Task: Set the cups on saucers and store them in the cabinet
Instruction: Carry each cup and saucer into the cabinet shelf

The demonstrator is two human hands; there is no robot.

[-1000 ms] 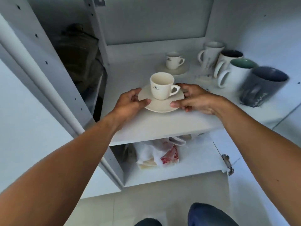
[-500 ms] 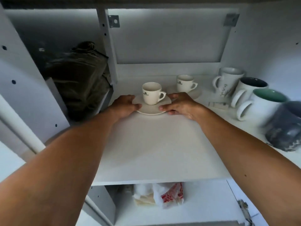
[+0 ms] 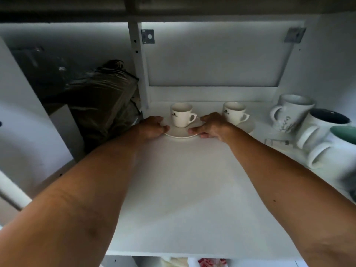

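1. At the far left of the cabinet, in the dim side compartment, a crumpled olive-brown plastic bag (image 3: 102,105) slumps against the white divider post (image 3: 137,74). It has no part in this job.
2. The left hand (image 3: 152,128) has a narrow grip, pinching the left rim of the round cream ceramic saucer (image 3: 181,133) with the thumb on the edge.
3. In the centre, the saucer looks set down deep on the white shelf (image 3: 183,189), near the back panel. The small cream ceramic cup with a dark logo (image 3: 181,116) stands upright in its middle, handle pointing right.
4. The right hand (image 3: 212,126) mirrors the left and pinches the right rim just beside the handle. Both hands hold the saucer and neither touches the cup, likely so it rides level.
5. Just to the right, a second cup (image 3: 234,112) of the same kind sits stored on a second saucer (image 3: 249,126). The right hand is close to it, so letting go calls for care.
6. At the far right three large ceramic mugs stand in a row: a white mug with a plant sketch (image 3: 292,112), a white mug with a dark inside (image 3: 323,126) and a white mug with a teal inside (image 3: 335,147).
7. My read is that the placing is almost done and the release is not yet made.
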